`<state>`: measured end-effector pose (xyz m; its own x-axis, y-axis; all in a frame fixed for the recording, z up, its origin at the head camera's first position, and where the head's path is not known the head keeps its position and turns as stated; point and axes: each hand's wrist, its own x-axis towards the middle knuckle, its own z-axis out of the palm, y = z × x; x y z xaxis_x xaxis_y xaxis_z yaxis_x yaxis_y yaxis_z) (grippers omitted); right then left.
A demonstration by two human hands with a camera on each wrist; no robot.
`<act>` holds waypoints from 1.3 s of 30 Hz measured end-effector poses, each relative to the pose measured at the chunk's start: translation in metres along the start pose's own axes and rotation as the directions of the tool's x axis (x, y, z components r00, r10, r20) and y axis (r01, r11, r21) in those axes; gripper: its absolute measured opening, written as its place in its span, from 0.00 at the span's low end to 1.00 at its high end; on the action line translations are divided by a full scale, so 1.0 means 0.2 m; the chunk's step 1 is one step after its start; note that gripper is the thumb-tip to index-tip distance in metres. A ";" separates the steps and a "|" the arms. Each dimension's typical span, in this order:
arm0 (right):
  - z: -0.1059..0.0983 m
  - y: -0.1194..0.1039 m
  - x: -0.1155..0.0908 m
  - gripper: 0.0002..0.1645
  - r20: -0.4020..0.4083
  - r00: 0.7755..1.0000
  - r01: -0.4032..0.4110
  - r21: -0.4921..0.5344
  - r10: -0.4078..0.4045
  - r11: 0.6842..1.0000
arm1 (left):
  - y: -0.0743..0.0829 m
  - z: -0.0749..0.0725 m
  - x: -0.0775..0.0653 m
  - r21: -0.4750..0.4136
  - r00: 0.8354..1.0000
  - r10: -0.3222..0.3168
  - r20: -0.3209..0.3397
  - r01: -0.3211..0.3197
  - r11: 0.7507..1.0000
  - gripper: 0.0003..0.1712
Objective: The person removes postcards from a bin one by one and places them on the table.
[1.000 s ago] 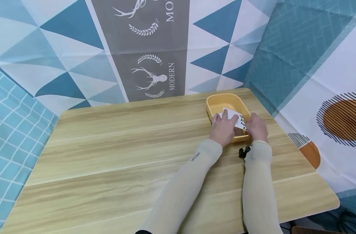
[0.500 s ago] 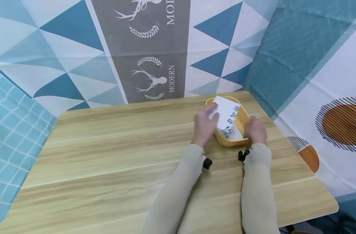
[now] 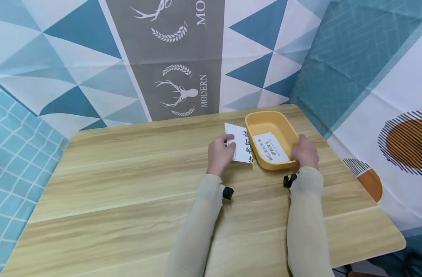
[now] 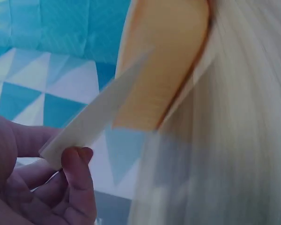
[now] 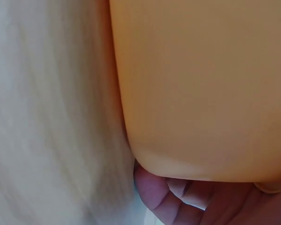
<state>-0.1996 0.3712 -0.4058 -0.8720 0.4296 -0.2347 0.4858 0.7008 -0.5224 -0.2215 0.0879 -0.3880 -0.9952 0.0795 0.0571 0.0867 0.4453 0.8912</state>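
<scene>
My left hand [image 3: 220, 154] pinches a white card [image 3: 241, 145] with dark handwritten-looking characters, held just left of the yellow bin [image 3: 251, 132]. In the left wrist view the card [image 4: 98, 117] shows nearly edge-on between thumb and fingers, with the bin's wall [image 4: 150, 103] behind it. My right hand [image 3: 305, 152] grips the bin's near right side at the rim. Its fingers [image 5: 152, 187] curl against the bin's wall [image 5: 201, 117] in the right wrist view. Inside the bin lie white cards [image 3: 271, 148] with printed characters.
The bin stands near the back right corner of a light wooden table [image 3: 128, 184]. A patterned blue, white and grey cloth [image 3: 176, 57] hangs behind the table, and more cloth hangs at both sides. Dark cables [image 3: 413, 261] lie below the right edge.
My left hand has lifted a card out of the bin and carried it left over the rim. The cards underneath now show. My right hand stays at the bin's side.
</scene>
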 end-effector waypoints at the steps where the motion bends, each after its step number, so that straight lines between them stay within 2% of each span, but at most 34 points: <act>1: 0.00 -0.01 0.00 0.31 -0.003 1.000 -0.004 -0.005 0.004 1.000 | -0.01 -0.01 0.01 0.012 1.000 -0.012 0.001 0.012 1.000 0.16; 5: 0.00 -0.03 -0.01 0.32 -0.009 1.000 -0.024 -0.010 0.024 1.000 | -0.06 -0.03 0.03 0.035 0.999 -0.039 0.028 0.038 0.999 0.15; 10: 0.00 -0.03 -0.02 0.32 -0.002 1.000 -0.031 0.013 0.031 0.999 | -0.10 -0.02 0.05 0.076 0.995 -0.037 0.087 0.031 0.997 0.16; 19: 0.00 -0.01 -0.01 0.32 -0.003 1.000 -0.020 0.032 0.020 0.999 | -0.15 0.00 0.06 0.042 0.983 -0.041 0.182 0.034 0.999 0.20; 22: 0.00 -0.02 -0.01 0.32 0.001 1.000 -0.018 0.035 0.018 0.999 | -0.15 0.01 0.05 0.112 0.985 -0.014 0.170 -0.005 0.994 0.22; 24: 0.00 -0.02 -0.01 0.33 0.000 1.000 -0.016 0.037 0.016 0.999 | -0.16 0.02 0.04 0.200 0.989 0.026 0.149 -0.056 0.978 0.23; 27: 0.00 -0.02 -0.01 0.32 -0.004 1.000 -0.010 0.037 0.010 0.999 | -0.16 0.03 0.04 0.348 0.989 0.071 0.128 -0.111 0.931 0.25; 29: 0.00 -0.02 0.00 0.32 -0.011 1.000 -0.005 0.035 0.005 0.999 | -0.17 0.03 0.03 0.405 0.988 0.081 0.134 -0.129 0.905 0.25; 39: 0.01 0.00 0.01 0.32 -0.028 1.000 -0.007 0.036 0.008 0.999 | -0.15 0.04 0.01 0.526 0.981 0.024 0.193 -0.124 0.841 0.21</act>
<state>-0.2012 0.3704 -0.4083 -0.8662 0.4507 -0.2157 0.4892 0.6771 -0.5498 -0.2264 0.0813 -0.4179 -0.9654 0.2606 -0.0095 0.2202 0.8341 0.5058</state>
